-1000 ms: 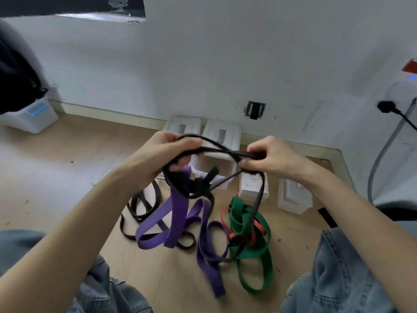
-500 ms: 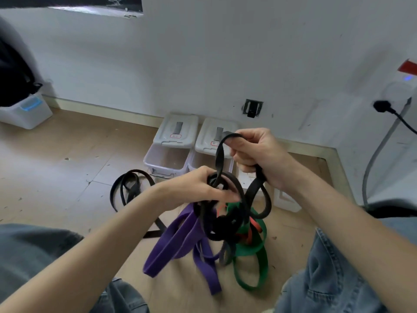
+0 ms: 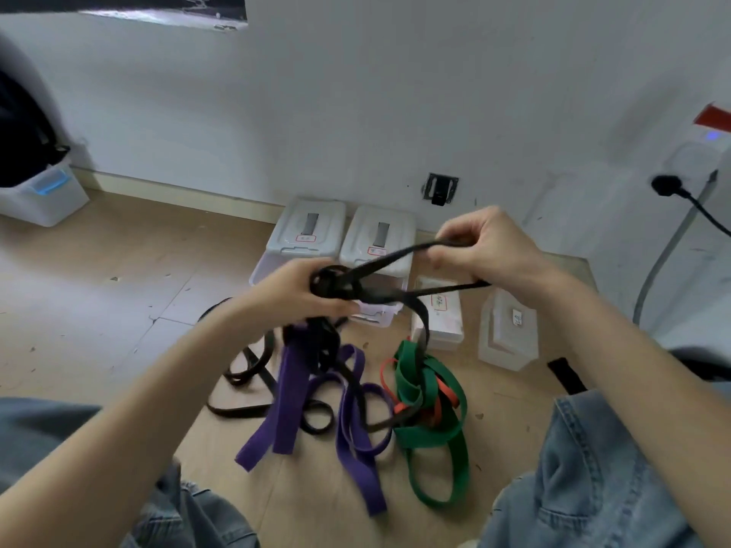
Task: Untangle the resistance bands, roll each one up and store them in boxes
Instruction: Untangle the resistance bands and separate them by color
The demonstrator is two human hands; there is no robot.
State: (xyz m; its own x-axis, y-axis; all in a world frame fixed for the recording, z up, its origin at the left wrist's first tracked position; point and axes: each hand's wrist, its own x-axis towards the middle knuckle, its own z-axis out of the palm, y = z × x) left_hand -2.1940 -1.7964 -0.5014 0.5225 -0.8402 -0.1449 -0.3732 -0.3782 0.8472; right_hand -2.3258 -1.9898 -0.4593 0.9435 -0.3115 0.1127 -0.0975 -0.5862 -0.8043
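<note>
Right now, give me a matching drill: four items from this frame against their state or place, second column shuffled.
Items:
1. narrow black rubber band
2. wide purple rubber band
3. wide green rubber band
4. thin red-orange rubber band

States:
A. threaded through the green coil on the floor
B. stretched between the left hand and right hand
C. hanging below the left hand
D. lying coiled on the floor, nearest the right knee

Pairs: 1-B, 2-C, 3-D, 4-A

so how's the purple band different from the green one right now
The purple band hangs partly lifted from the knot under the left hand; the green band lies wholly on the floor. Purple tangles with black bands, green with a thin red band. Both are flat, wide loops, still unrolled.
</note>
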